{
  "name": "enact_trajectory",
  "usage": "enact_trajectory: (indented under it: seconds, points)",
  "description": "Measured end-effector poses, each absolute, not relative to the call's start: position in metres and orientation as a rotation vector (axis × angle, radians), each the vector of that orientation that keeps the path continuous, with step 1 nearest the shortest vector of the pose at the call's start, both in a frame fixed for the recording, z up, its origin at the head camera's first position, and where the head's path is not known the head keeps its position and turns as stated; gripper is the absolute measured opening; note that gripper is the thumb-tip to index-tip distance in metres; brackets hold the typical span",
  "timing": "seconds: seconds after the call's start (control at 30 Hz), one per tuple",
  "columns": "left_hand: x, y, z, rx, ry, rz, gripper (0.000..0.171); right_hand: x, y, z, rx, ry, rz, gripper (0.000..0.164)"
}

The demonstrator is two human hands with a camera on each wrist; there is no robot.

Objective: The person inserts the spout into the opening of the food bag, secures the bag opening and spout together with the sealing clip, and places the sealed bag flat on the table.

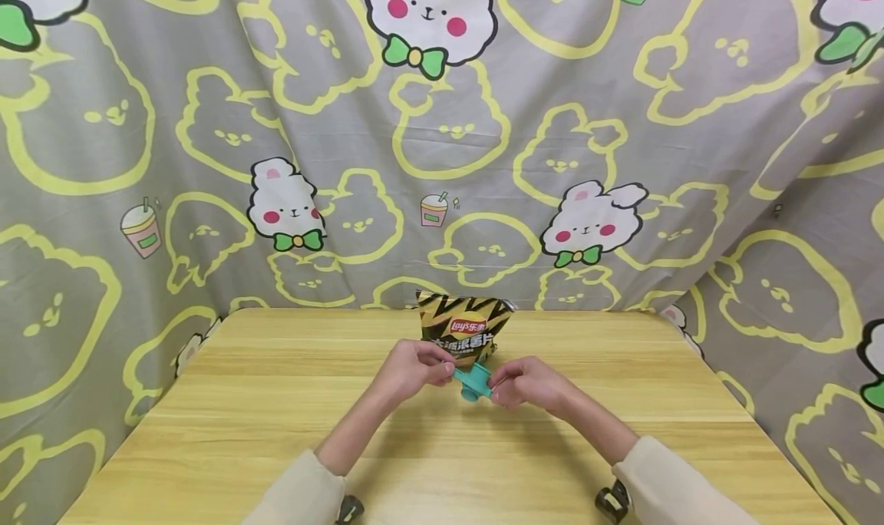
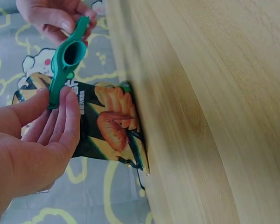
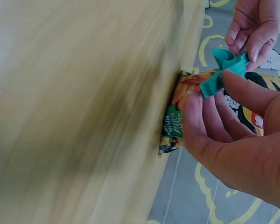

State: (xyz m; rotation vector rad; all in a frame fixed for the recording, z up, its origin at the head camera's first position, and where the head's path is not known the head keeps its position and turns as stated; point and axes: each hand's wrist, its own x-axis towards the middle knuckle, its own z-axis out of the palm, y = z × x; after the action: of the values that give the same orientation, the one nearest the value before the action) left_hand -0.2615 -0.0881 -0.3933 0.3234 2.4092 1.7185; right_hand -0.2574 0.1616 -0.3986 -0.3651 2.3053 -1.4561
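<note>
Between both hands is a teal bag clip point(image 1: 475, 381) with a round pour spout in its middle, raised over the table. My left hand point(image 1: 412, 368) pinches one end of the clip between thumb and fingers. At the opposite end, my right hand point(image 1: 532, 383) pinches it the same way. The left wrist view shows the hollow spout of the clip point(image 2: 60, 81) facing the camera. Just behind the hands stands a black and gold Lay's potato chip bag point(image 1: 464, 314), upright, its lower part partly covered by the left hand and clip.
The chip bag stands on a light wooden table point(image 1: 311, 433), toward its far side. A grey curtain point(image 1: 456, 195) with cartoon bears and rabbits hangs behind the table's back edge and along both sides.
</note>
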Motion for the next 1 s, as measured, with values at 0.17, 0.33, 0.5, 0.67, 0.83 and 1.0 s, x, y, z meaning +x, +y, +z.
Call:
enact_trajectory:
  seconds: [0.17,0.33,0.5,0.67,0.83,1.0]
  points:
    - [-0.26,-0.088,-0.392,0.339,2.439,1.698,0.01,-0.26,0.158,-0.392,-0.374,2.328,-1.454,0.036]
    - [-0.259,-0.084,-0.393,0.376,2.447,1.679,0.015,-0.261,0.154,-0.388,-0.39,2.331,-1.468,0.037]
    - [-0.257,-0.081,-0.391,0.387,2.435,1.684,0.015,-0.261,0.151,-0.388,-0.383,2.32,-1.482,0.037]
    - [-0.258,-0.081,-0.392,0.394,2.429,1.692,0.014,-0.262,0.15,-0.388,-0.371,2.331,-1.511,0.032]
    - [-0.259,-0.082,-0.392,0.392,2.404,1.702,0.013,-0.263,0.149,-0.387,-0.354,2.331,-1.549,0.031]
    - [-0.261,-0.084,-0.388,0.415,2.42,1.657,0.017,-0.264,0.147,-0.387,-0.321,2.328,-1.581,0.026]
